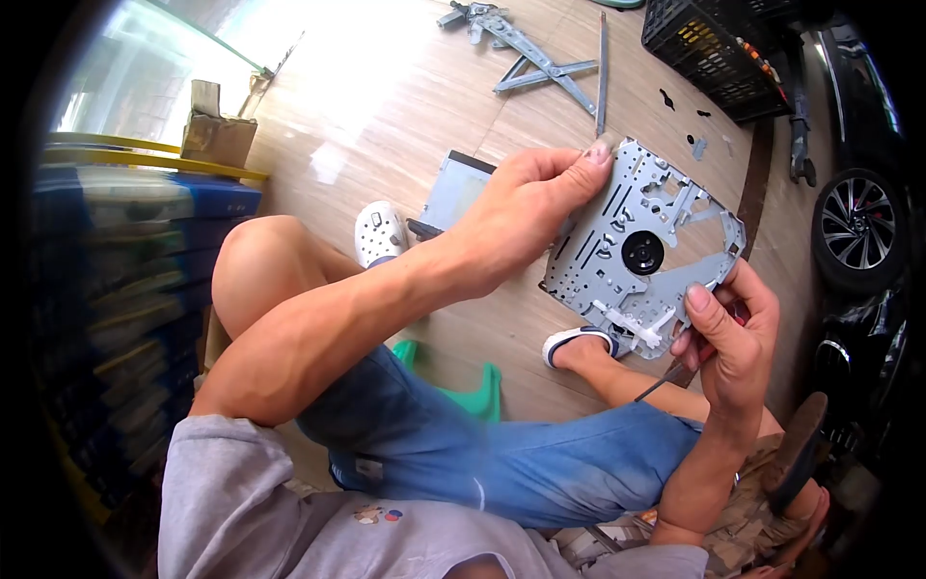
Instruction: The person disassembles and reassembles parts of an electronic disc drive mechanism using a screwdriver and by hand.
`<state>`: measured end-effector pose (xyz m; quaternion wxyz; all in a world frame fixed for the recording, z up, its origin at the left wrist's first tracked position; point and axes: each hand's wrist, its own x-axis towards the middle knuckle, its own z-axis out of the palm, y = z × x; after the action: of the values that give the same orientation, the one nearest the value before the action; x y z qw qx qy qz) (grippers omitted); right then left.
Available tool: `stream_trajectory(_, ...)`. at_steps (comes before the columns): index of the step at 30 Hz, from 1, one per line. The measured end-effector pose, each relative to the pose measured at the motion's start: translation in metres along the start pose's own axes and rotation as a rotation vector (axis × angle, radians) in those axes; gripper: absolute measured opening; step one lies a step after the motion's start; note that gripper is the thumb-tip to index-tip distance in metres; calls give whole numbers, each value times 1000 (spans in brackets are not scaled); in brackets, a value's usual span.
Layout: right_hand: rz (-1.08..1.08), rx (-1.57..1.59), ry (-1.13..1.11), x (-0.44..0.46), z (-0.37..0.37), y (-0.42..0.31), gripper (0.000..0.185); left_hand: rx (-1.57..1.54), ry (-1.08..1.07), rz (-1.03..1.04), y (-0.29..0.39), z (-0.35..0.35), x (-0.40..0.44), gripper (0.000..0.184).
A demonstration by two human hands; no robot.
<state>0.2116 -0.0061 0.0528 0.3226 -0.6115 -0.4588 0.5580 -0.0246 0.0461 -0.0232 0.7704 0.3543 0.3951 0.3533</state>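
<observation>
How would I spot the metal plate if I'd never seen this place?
Find the blue shorts, then look just above them. The flat silver metal plate is held between the left hand and right hand. Its round black disc sets it apart from the crossed metal bars on the floor.

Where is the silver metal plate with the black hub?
The plate is right of centre in the head view, held between the left hand at its upper left corner and the right hand at its lower right edge.
</observation>
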Motion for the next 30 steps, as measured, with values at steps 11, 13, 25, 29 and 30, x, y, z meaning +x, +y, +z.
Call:
stream_trajectory(11, -30, -3, -35, 1, 1, 0, 26, -96, 89, 12, -5, 5, 0, 46)
stream_trajectory(13, -40, -30, -36, 1, 1, -1, 26, -86, 85, 24, -6, 5, 0, 46)
stream_trajectory(25, -58, -70, 16, -1, 7, -3, 24, -59, 71, 87, -11, 3, 3, 43)
stream_trajectory(29, -60, -94, 21, -1, 9, -4, 23, -65, 76, 100, -8, 3, 0, 42)
stream_trajectory(30, -59, -97, 25, -1, 11, -5, 22, -67, 80, 99, -8, 3, -1, 42)
